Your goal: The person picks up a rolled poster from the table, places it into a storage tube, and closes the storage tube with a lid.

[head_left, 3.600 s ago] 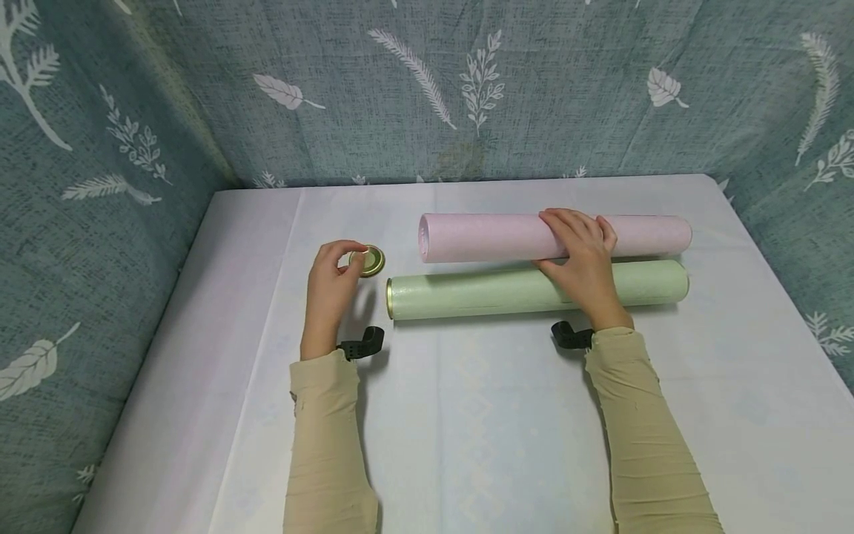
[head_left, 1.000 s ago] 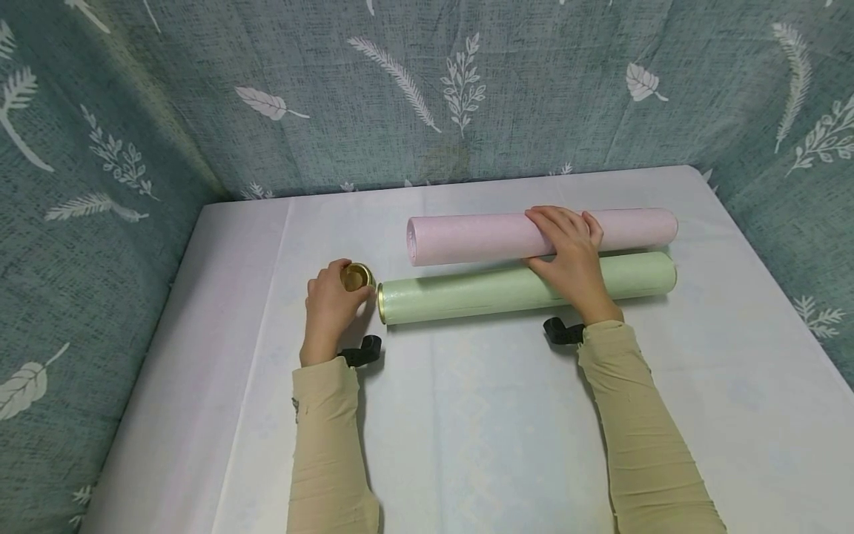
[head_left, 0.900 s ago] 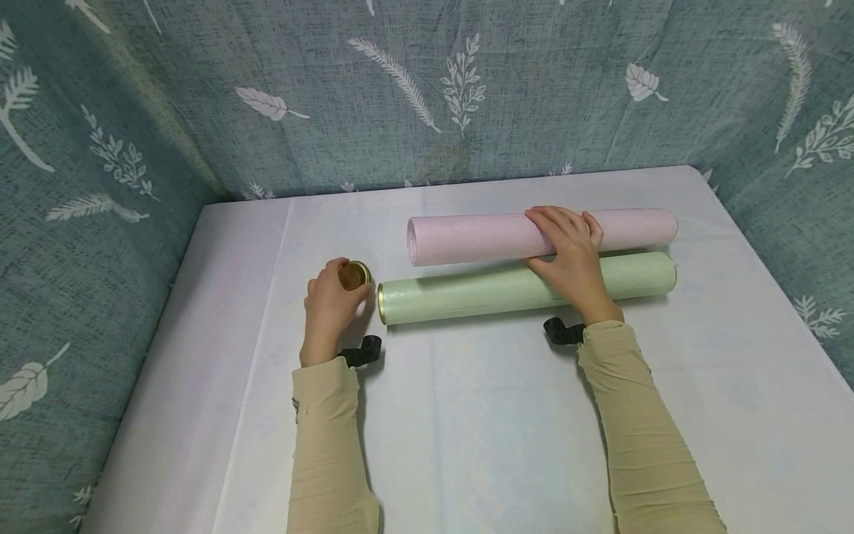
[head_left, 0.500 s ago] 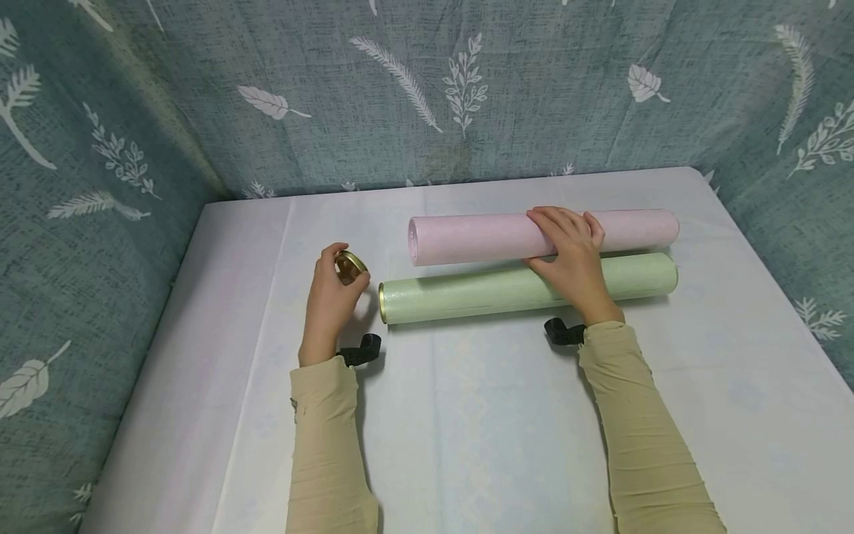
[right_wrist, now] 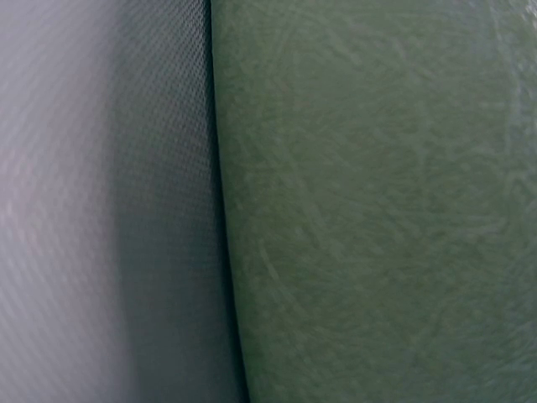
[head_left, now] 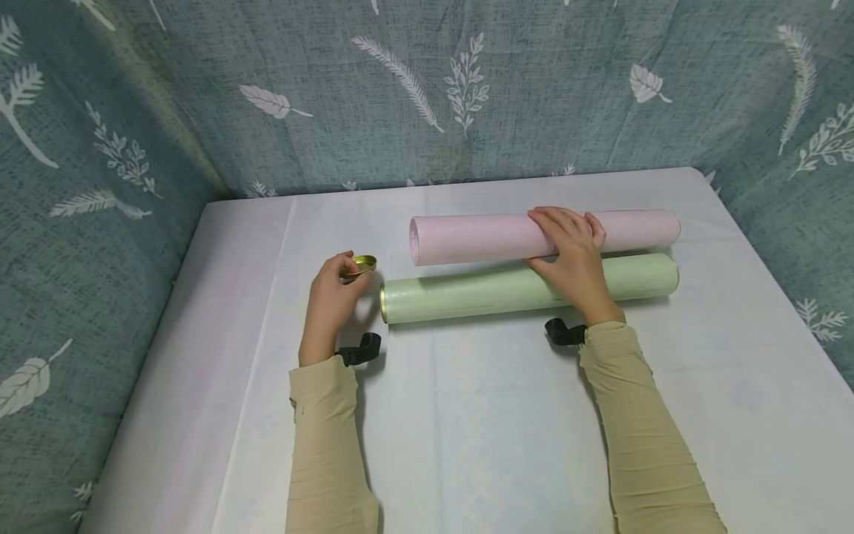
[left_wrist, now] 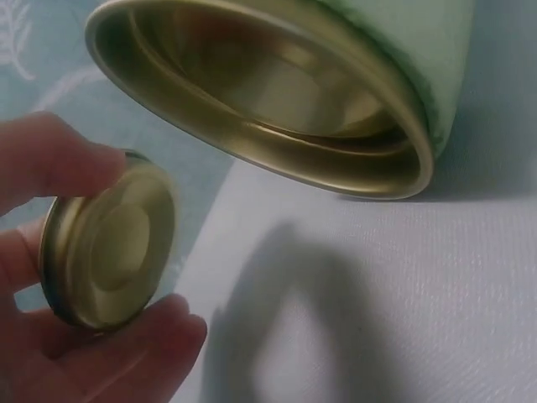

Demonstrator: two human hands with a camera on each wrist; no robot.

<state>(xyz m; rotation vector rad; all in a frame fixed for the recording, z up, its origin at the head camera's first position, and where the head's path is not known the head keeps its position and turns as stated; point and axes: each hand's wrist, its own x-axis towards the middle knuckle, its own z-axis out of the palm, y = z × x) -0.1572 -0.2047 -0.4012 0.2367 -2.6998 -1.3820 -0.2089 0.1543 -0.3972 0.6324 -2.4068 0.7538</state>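
Observation:
My left hand (head_left: 331, 298) pinches a small round gold metal lid (head_left: 364, 263) between thumb and fingers, left of a long green tube. In the left wrist view the lid (left_wrist: 122, 243) is tilted, and its face has a round raised centre. The green tube (head_left: 467, 298) lies on its side; its gold-rimmed end (left_wrist: 252, 138) faces the lid, a short gap apart. Behind it lies a pink paper roll (head_left: 477, 239). My right hand (head_left: 572, 259) grips that roll, fingers over its top and thumb on the near side. The right wrist view shows only the green tube and tabletop.
A white cloth covers the table (head_left: 494, 430). Green-blue curtains (head_left: 400, 96) with a white leaf print stand along the back and both sides. Each wrist carries a black camera mount (head_left: 361, 350).
The gold lid, earlier flat on the table by my left fingers, has been lifted and turned in that hand. In the last half second it has tipped flatter. My right hand keeps its place.

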